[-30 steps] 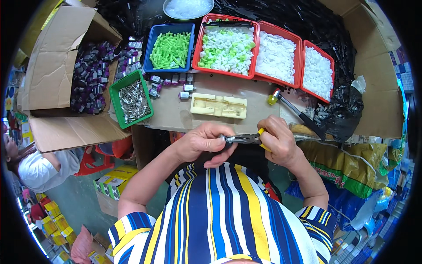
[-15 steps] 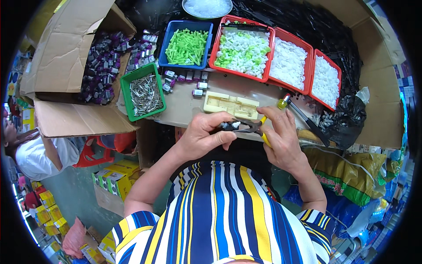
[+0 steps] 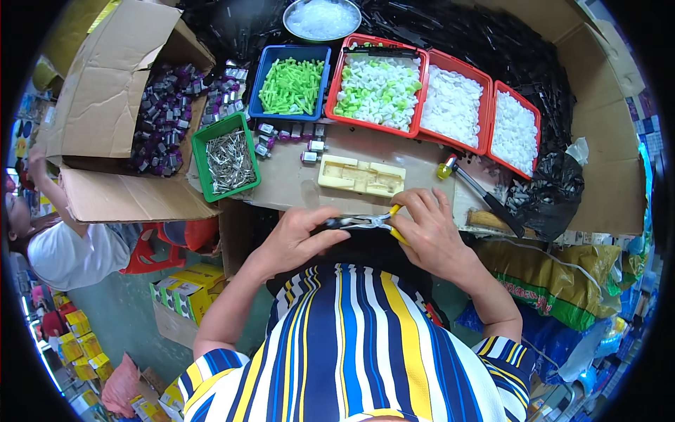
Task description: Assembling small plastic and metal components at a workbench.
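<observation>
1. Brown cardboard makes up one open box [image 3: 116,84], heaped with small grey-and-purple blocks [image 3: 165,116], too many to count.
2. One green rectangular plastic tray [image 3: 232,193] holds a pile of thin silvery metal pins [image 3: 228,158], uncountable.
3. One blue rectangular plastic tray [image 3: 285,117] holds bright green plastic sticks [image 3: 290,86]; roughly nine more of the blocks lie loose just below it.
4. One left hand [image 3: 295,239] pinches one small dark piece [image 3: 332,224] between thumb and fingers, in front of the table edge; the piece is blurred.
5. One cream block with moulded recesses [image 3: 361,177] lies on the table beyond the hands.
6. One pair of metal pliers with yellow handles [image 3: 380,221] points leftward at the dark piece; whether its jaws bite cannot be told.
7. Three red rectangular plastic trays [image 3: 373,127] stand in a row: one of mixed green and white bits, two of white.
8. One right hand [image 3: 430,235] grips the pliers' handles, fingers curled round them.
9. One hammer with a yellow-tipped head and black grip [image 3: 498,205] lies beside one black plastic bag [image 3: 559,183].
</observation>
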